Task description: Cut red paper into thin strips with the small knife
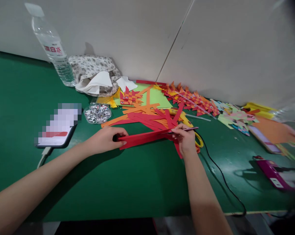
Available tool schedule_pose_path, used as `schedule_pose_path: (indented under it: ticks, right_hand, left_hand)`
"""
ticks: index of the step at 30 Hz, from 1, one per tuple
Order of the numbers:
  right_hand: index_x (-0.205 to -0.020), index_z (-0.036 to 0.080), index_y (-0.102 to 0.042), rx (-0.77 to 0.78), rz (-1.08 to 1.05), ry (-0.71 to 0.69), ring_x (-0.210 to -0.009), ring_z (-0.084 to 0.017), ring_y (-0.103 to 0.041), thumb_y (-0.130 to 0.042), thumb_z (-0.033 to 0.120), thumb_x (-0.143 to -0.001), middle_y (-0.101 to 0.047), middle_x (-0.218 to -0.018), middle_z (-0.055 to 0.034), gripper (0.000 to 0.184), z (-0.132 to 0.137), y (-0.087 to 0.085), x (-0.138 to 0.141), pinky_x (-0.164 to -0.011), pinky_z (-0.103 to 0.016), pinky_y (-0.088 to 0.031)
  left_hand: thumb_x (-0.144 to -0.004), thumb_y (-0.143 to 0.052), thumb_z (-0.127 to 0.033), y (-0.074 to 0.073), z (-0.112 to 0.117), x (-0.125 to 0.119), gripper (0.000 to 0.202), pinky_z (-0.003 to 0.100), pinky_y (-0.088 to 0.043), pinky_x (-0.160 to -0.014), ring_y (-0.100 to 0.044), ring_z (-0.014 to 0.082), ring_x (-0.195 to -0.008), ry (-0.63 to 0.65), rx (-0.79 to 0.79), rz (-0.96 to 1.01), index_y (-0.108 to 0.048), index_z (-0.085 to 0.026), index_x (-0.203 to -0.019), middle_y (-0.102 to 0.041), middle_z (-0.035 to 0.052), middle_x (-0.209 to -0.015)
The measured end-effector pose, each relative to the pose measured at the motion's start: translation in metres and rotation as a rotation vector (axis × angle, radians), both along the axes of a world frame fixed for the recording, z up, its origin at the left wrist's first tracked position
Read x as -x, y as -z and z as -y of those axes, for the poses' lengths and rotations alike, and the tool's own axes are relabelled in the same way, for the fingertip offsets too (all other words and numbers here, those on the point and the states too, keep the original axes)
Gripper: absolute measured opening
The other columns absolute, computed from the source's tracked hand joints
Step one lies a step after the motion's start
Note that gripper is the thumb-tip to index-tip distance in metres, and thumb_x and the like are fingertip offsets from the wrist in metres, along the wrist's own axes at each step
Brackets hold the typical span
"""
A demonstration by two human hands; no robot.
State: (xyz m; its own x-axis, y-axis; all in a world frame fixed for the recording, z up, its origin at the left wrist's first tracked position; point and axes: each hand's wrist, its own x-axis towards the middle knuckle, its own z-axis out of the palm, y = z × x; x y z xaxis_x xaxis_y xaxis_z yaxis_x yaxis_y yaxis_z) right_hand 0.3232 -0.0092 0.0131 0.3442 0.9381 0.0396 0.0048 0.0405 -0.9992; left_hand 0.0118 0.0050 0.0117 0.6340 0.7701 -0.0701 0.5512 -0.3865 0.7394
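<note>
My left hand (108, 140) pinches the left end of a red paper strip (143, 138), held just above the green table. At the strip's right end, my right hand (185, 138) is closed on a slim, pen-shaped dark tool (191, 129). The tool's thin tip lies against the strip, and its exact kind is unclear. Behind the strip lies a loose pile of red paper strips (144, 120) and orange paper strips (113, 121). Beside my right hand, a yellow glue gun (189, 121) is partly hidden by the hand and paper.
A water bottle (53, 49), tissue pouch (95, 67), box of googly eyes (97, 113) and charging phone (58, 127) stand left. Woven paper fish (193, 99) lie along the wall. Right are another phone (266, 138), a purple power strip (272, 174) and a black cable (219, 169).
</note>
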Motion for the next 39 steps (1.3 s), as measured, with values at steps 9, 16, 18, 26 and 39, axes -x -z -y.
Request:
schedule_pose_path:
  ticks: [9, 16, 18, 26, 39]
  right_hand:
    - [-0.049, 0.019, -0.057, -0.038, 0.084, 0.072, -0.038, -0.008, -0.045, -0.071, 0.018, -0.058, -0.051, -0.041, 0.0045, 0.017, 0.001, 0.001, -0.003, -0.038, -0.02, -0.031]
    - [-0.047, 0.02, -0.054, -0.172, 0.007, 0.143, -0.035, -0.008, -0.043, -0.067, 0.017, -0.055, -0.047, -0.043, 0.0057, 0.016, 0.004, -0.007, -0.004, -0.039, -0.023, -0.04]
    - [-0.046, 0.019, -0.054, -0.186, -0.038, 0.119, -0.035, -0.007, -0.042, -0.066, 0.017, -0.054, -0.048, -0.045, 0.0049, 0.014, 0.006, -0.012, -0.001, -0.037, -0.022, -0.036]
    - [-0.054, 0.021, -0.063, -0.056, -0.041, -0.143, -0.041, -0.012, -0.053, -0.076, 0.024, -0.058, -0.058, -0.047, 0.0021, 0.014, 0.021, -0.019, 0.017, -0.039, -0.024, -0.042]
    - [-0.062, 0.018, -0.067, 0.028, 0.084, -0.33, -0.047, -0.012, -0.059, -0.083, 0.032, -0.065, -0.067, -0.054, -0.0006, 0.021, 0.023, -0.01, 0.035, -0.048, -0.024, -0.048]
  left_hand:
    - [-0.084, -0.055, -0.03, -0.005, -0.003, 0.004, 0.015, 0.02, -0.041, -0.055, -0.055, 0.0099, -0.058, 0.014, -0.065, 0.009, -0.063, -0.019, -0.091, -0.066, -0.0015, -0.072]
    - [-0.08, -0.058, -0.03, -0.007, -0.007, 0.013, 0.018, 0.02, -0.038, -0.053, -0.052, 0.01, -0.056, 0.014, -0.074, -0.032, -0.065, -0.019, -0.093, -0.065, -0.0019, -0.07]
    - [-0.081, -0.058, -0.033, -0.007, -0.008, 0.015, 0.018, 0.02, -0.038, -0.053, -0.052, 0.0102, -0.056, 0.027, -0.074, -0.037, -0.067, -0.019, -0.089, -0.064, -0.0017, -0.067]
    - [-0.079, -0.062, -0.039, -0.005, -0.012, 0.019, 0.022, 0.021, -0.038, -0.055, -0.056, 0.0117, -0.063, 0.04, -0.097, -0.047, -0.069, -0.018, -0.078, -0.065, -0.0002, -0.072]
    - [-0.078, -0.062, -0.036, -0.005, -0.009, 0.013, 0.017, 0.021, -0.032, -0.05, -0.046, 0.0088, -0.052, 0.025, -0.084, -0.048, -0.066, -0.019, -0.079, -0.058, -0.0042, -0.061]
